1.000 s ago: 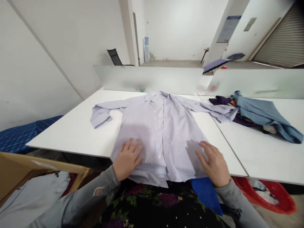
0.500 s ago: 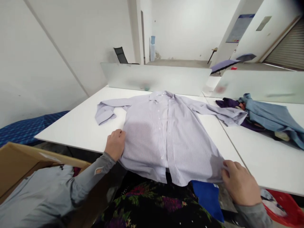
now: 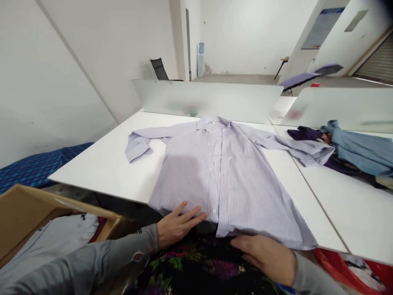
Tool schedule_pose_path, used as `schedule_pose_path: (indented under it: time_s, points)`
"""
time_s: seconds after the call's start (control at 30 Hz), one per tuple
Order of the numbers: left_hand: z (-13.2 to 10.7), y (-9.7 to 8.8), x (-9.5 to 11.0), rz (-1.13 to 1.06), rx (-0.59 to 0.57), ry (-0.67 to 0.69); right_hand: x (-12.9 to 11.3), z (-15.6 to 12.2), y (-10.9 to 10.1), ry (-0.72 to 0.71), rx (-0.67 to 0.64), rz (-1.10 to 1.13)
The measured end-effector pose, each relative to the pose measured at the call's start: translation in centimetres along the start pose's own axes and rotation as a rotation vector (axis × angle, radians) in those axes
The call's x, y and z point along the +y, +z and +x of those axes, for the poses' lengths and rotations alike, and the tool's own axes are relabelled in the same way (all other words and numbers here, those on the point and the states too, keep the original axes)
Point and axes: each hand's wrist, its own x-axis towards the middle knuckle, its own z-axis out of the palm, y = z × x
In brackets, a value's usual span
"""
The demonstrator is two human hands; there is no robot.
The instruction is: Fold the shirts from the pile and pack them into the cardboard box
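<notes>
A pale lavender shirt with thin stripes (image 3: 190, 172) lies spread on the white table (image 3: 123, 180), collar at the far side and both sleeves out to the sides. Its front is unbuttoned, and the hem hangs over the near table edge. My left hand (image 3: 179, 225) rests with spread fingers on the hem, left of the button placket. Close below the hem, right of the placket, is my right hand (image 3: 267, 254). Its fingers are partly hidden and somewhat blurred, so I cannot see whether they grip the cloth.
Blue jeans (image 3: 359, 147) and dark clothes are heaped at the right. Frosted dividers (image 3: 208, 98) line the table's back. A cardboard box (image 3: 27, 205) holding clothes stands at lower left. A red basin (image 3: 334, 266) sits below the table at right.
Both hands have left the shirt's side edges and moved inward along the hem. The left fingers have spread out. The view has shifted slightly.
</notes>
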Motion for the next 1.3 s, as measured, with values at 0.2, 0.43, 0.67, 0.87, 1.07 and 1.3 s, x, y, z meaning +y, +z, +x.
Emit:
schedule_pose_path:
  time_s: [0.2,0.43,0.67,0.87,1.07,1.3]
  points:
    - [4.6,-3.1,-7.5,-0.293,0.067,-0.223,2.7,4.2,-11.0,0.148,0.149,0.273]
    - [9.2,4.2,-20.8,-0.229,-0.106,-0.762,12.8,21.1,-19.1,0.546,0.833,0.390]
    - [8.7,6.5,-21.3,-0.238,-0.104,-0.771,19.3,29.9,-23.2,0.814,1.040,0.274]
    - [8.8,6.5,-21.7,-0.231,-0.056,-0.764,21.2,33.6,-25.9,0.833,1.036,0.342]
    - [8.8,6.6,-21.7,-0.233,-0.034,-0.766,20.7,36.5,-24.6,0.633,0.959,0.531]
    - [8.7,6.6,-21.7,-0.248,-0.049,-0.759,21.2,33.9,-22.8,0.549,0.925,0.388]
